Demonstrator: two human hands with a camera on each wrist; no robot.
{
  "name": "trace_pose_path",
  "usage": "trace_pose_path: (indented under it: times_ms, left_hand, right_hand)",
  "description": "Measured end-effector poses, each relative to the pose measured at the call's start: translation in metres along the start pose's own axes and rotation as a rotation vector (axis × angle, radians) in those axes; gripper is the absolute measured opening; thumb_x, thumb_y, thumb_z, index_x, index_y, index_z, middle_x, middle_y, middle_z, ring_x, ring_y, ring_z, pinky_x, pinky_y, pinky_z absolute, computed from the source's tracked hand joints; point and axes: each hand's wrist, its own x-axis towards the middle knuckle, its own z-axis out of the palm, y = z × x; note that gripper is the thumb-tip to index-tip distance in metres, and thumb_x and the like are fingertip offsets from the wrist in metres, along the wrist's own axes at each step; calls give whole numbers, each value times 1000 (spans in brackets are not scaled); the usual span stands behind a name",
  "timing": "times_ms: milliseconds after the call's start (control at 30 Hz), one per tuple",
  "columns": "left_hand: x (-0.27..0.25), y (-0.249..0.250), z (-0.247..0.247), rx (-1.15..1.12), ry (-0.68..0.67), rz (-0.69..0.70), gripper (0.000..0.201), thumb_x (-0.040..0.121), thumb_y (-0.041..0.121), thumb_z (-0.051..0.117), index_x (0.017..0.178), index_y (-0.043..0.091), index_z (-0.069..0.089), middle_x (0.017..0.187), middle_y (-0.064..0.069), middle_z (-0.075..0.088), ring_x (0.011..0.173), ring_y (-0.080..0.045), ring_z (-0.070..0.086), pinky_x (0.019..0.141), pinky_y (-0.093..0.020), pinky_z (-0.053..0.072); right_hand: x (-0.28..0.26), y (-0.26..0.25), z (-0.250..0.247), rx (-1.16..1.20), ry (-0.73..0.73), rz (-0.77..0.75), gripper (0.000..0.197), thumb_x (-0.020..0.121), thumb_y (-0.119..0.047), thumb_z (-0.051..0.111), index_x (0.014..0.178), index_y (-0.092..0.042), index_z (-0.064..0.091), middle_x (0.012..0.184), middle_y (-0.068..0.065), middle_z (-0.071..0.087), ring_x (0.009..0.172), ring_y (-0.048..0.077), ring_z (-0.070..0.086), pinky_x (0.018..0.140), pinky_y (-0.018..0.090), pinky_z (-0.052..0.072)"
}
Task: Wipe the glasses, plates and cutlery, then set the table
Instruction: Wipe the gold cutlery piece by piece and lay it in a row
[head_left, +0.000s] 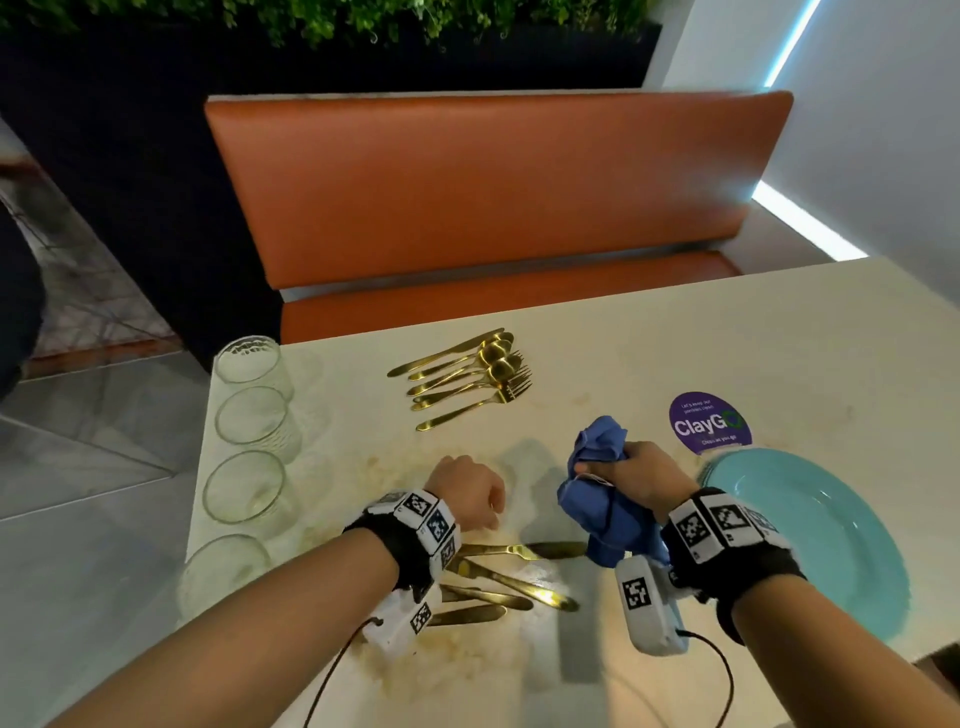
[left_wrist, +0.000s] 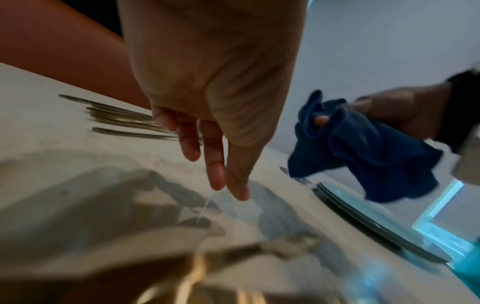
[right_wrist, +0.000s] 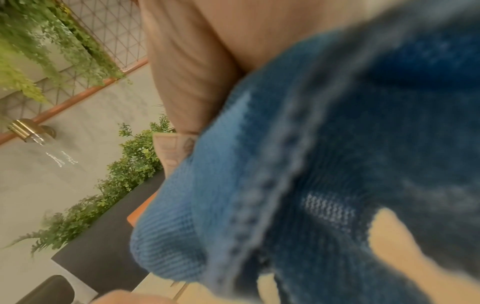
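My left hand (head_left: 470, 493) hangs just above the cream table (head_left: 675, 353) with its fingers (left_wrist: 215, 160) pointing down, relaxed and holding nothing. Beneath that wrist lie several gold cutlery pieces (head_left: 519, 577). My right hand (head_left: 639, 478) grips a bunched blue cloth (head_left: 597, 452) above the table, just right of the left hand; the cloth (right_wrist: 337, 164) fills the right wrist view. A second pile of gold knives, spoons and forks (head_left: 467, 374) lies farther back. A teal plate (head_left: 810, 530) sits at the right. Several clear glasses (head_left: 249, 415) stand in a row along the left edge.
A round purple ClayGo sticker (head_left: 709, 421) lies on the table behind the plate. An orange bench seat (head_left: 493, 197) runs along the far side, with plants above it. The table's left edge drops to a grey tiled floor (head_left: 88, 467). Pale smears mark the tabletop near the front.
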Motion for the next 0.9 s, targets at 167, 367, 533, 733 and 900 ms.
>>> trace_pose_path:
  times_ms: [167, 367, 533, 733, 900]
  left_hand:
    - [-28, 16, 22, 215, 34, 34, 26, 94, 26, 52, 116, 23, 64, 115, -6, 61, 113, -25, 46, 95, -31, 35]
    - [-32, 22, 27, 383, 4, 46, 24, 95, 18, 49, 114, 16, 63, 115, -7, 61, 113, -24, 47, 93, -31, 37]
    - [-27, 24, 24, 277, -49, -9, 30, 93, 14, 53, 123, 11, 54, 129, -12, 47, 121, -27, 44, 100, -31, 36]
    - [-29, 25, 25, 319, -114, -11, 27, 95, 12, 42, 117, 8, 57, 119, -11, 57, 122, -28, 38, 97, -35, 36]
    - [-34, 21, 17, 322, -82, -29, 29, 97, 14, 37, 118, 10, 55, 119, -12, 56, 118, -28, 39, 95, -34, 33]
  right_hand:
    - [-24, 16, 11, 67, 17, 32, 21, 84, -30, 66, 85, -10, 59, 88, 10, 61, 76, 21, 55, 73, 29, 42]
    - [-45, 41, 15, 17, 35, 87, 35, 87, -33, 60, 105, -3, 60, 91, 9, 58, 75, 18, 54, 65, 25, 40]
    - [-55, 57, 22, 45, 67, 88, 21, 86, -29, 63, 91, -9, 61, 89, 8, 60, 79, 22, 55, 71, 26, 41]
    - [-57, 58, 23, 4, 74, 12, 19, 84, -27, 64, 72, -20, 52, 70, -3, 56, 64, 10, 53, 56, 19, 38]
    - [-55, 38, 30, -88, 53, -69, 8, 82, -21, 59, 78, -14, 57, 73, 5, 59, 66, 18, 53, 63, 27, 44]
